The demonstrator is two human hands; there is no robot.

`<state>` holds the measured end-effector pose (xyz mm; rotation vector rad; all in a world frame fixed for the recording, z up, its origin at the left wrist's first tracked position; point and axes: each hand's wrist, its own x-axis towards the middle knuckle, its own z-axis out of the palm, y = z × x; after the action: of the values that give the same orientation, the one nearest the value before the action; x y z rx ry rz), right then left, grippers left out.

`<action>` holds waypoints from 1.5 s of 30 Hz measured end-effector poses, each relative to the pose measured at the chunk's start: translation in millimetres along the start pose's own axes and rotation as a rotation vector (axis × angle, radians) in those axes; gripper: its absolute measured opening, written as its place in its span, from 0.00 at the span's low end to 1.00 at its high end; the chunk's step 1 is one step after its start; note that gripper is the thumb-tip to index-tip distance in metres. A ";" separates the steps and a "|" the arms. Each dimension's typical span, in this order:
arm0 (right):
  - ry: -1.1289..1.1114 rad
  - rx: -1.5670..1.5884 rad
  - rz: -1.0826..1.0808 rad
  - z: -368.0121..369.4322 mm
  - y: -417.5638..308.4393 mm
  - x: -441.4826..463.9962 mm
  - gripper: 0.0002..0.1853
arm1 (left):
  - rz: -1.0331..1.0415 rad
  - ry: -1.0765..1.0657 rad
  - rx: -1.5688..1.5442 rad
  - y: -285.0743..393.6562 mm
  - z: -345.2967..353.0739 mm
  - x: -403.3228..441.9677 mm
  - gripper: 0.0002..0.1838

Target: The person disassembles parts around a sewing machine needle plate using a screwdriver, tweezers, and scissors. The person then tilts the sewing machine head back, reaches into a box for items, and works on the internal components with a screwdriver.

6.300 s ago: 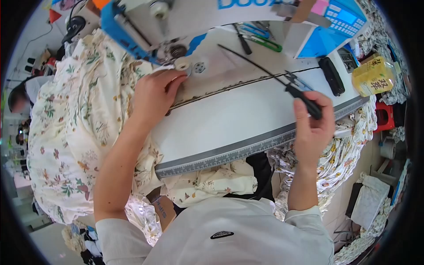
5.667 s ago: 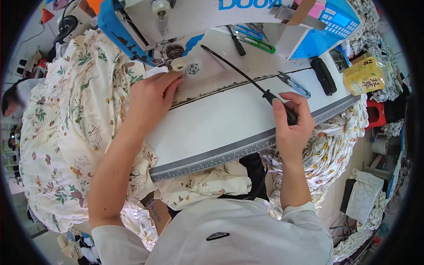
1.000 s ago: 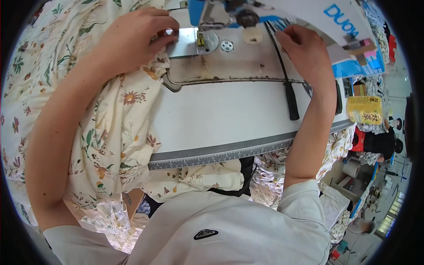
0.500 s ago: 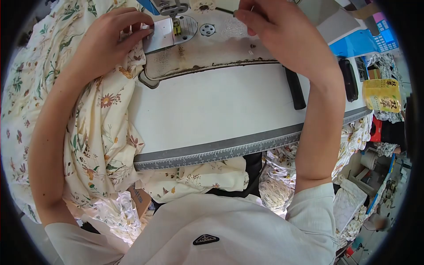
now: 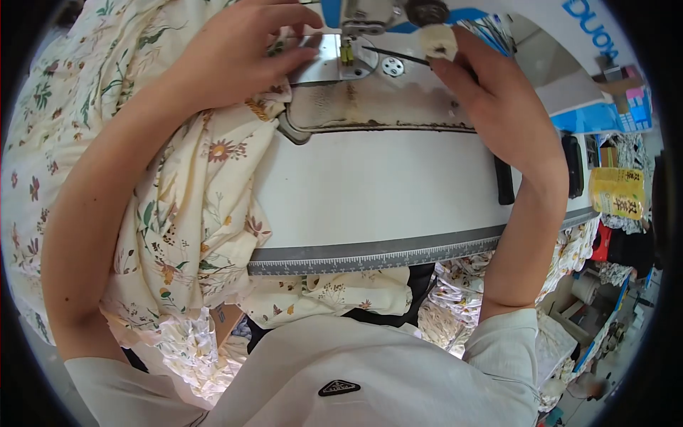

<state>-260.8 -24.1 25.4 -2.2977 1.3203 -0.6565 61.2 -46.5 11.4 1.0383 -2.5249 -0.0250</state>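
Observation:
My left hand (image 5: pixel 245 53) is at the left of the sewing machine's metal plate (image 5: pixel 319 60), thumb and fingers apart, nothing visible between them. Beneath it, cream floral fabric (image 5: pixel 206 206) lies in folds over the table's left side. My right hand (image 5: pixel 498 99) is closed around dark, thin tweezers (image 5: pixel 395 55). Their tip points left, close to the presser foot (image 5: pixel 346 55), with a small gap. A round cream-coloured part (image 5: pixel 437 43) of the machine sits just above the right fingertips. Part of the tweezers is hidden in the right hand.
A ruler strip (image 5: pixel 377 256) runs along the front edge of the white table (image 5: pixel 377 192). Black bars (image 5: pixel 504 178) stand at its right, near a yellow packet (image 5: pixel 617 192). More floral fabric (image 5: pixel 327 295) lies below the edge, over my lap.
The view has shifted, so the machine sits lower and further right. My right hand has brought the tweezers' tip near the presser foot. My left thumb and fingers have spread apart.

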 end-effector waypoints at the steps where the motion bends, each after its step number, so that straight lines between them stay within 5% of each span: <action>1: -0.005 -0.002 -0.013 0.6 -1.7 0.1 0.09 | -0.009 0.009 0.002 3.8 2.5 3.2 0.12; 4: -0.024 0.037 0.013 1.3 -6.1 -0.2 0.09 | -0.342 -0.066 -0.218 14.3 11.8 12.9 0.12; 8: -0.046 0.084 0.031 8.7 -12.7 1.6 0.09 | -0.423 -0.189 -0.390 -9.4 16.2 13.2 0.11; 13: -0.145 0.119 0.282 1.2 -19.9 2.9 0.06 | -0.318 -0.347 -0.502 -9.4 -1.4 21.2 0.21; 16: -0.089 0.218 0.245 -3.7 -12.6 -0.6 0.06 | -0.193 -0.087 -0.375 0.7 4.5 3.1 0.11; 19: -0.088 0.287 0.216 -8.5 -12.3 -2.6 0.08 | -0.150 -0.081 -0.336 1.3 2.7 2.1 0.11; 38: -0.050 0.100 0.040 -1.8 -28.0 -1.0 0.10 | -0.228 -0.137 -0.344 3.0 4.8 6.5 0.12; 45: -0.109 0.506 0.264 -4.1 -2.8 7.0 0.08 | -0.227 -0.143 -0.368 3.6 -0.1 6.2 0.11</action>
<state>-258.2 -29.3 31.6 -1.6989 1.2100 -0.6727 54.9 -48.0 14.3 1.1920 -2.3815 -0.6232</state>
